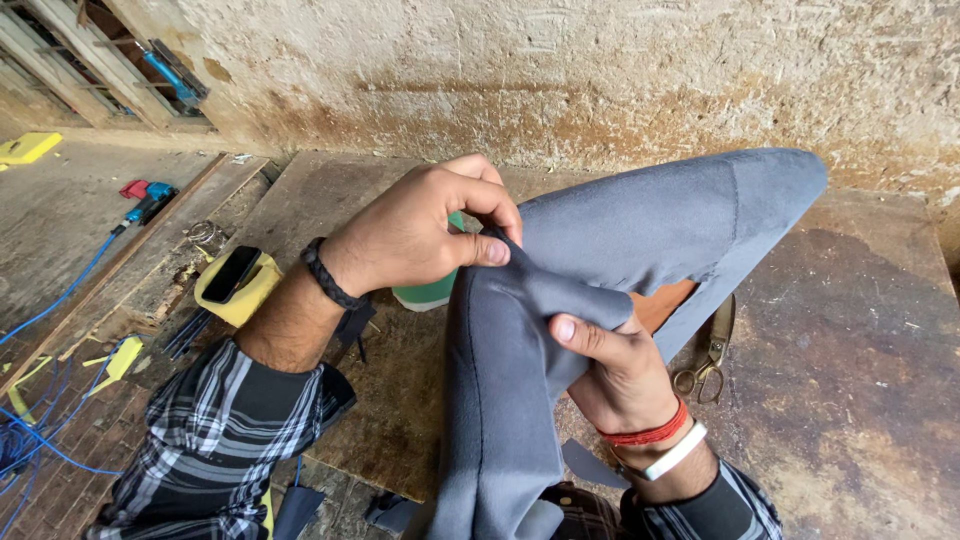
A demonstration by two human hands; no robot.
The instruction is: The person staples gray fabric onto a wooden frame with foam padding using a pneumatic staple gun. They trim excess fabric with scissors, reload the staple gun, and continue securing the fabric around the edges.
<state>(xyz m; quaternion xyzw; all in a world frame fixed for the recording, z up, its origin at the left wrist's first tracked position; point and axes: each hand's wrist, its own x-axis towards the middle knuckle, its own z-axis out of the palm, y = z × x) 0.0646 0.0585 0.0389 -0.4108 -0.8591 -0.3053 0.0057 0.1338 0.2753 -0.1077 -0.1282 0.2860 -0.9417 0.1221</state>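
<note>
Fingers (480, 225) on soft, seemingly felted grey fabric (640, 225)

- Left hand (415, 232) pinches a fold of grey fabric (620, 235) between thumb and fingers (490, 195); braided black band on that wrist.
- Right hand (615, 365) grips the same fabric lower down, thumb on top; red thread and a white band at the wrist.
- Fabric drapes from the bench (850, 330) toward the person's lap.
- Scissors (708, 355) lie on the bench, partly under the cloth, just beside the right hand.
- A green container (430, 292) sits behind the left hand.
- Blue cable (60, 295) trails across the floor at left.
</note>
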